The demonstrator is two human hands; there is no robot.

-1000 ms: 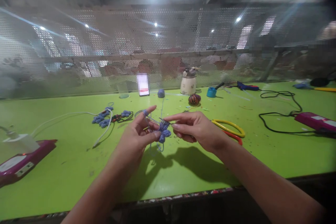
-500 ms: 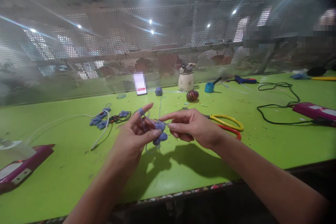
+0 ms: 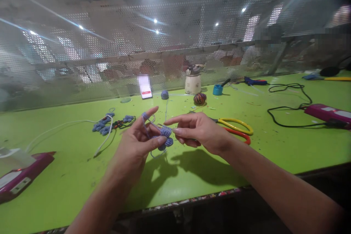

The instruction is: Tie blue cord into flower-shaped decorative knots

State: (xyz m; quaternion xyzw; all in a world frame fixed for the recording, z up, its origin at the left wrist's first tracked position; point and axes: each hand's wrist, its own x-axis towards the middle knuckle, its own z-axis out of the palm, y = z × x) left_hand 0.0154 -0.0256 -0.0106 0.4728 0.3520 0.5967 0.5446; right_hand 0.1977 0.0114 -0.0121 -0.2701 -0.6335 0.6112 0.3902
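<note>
My left hand [image 3: 137, 144] pinches a small blue-purple crochet piece [image 3: 166, 131] between thumb and fingers. Rounded petals show at its lower side. Yarn of the same colour loops around my raised left index finger. A strand runs from the work to a blue yarn ball [image 3: 164, 95] at the back. My right hand [image 3: 200, 131] is closed in a pinch on a thin crochet hook [image 3: 159, 124], which passes through the loops at the top of the piece. The right fingers cover most of its handle.
Blue crocheted flowers [image 3: 104, 126] lie at left beside a white cable [image 3: 112, 128]. Scissors with yellow and red handles [image 3: 237, 122] rest behind my right forearm. Farther back are a phone [image 3: 146, 89], a bottle [image 3: 193, 83], a multicoloured yarn ball [image 3: 200, 98] and a blue pot [image 3: 218, 90].
Both hands stay at the work. The crochet piece has tilted slightly, and its upper loops look more bunched along the hook. The whole view has shifted a little.
</note>
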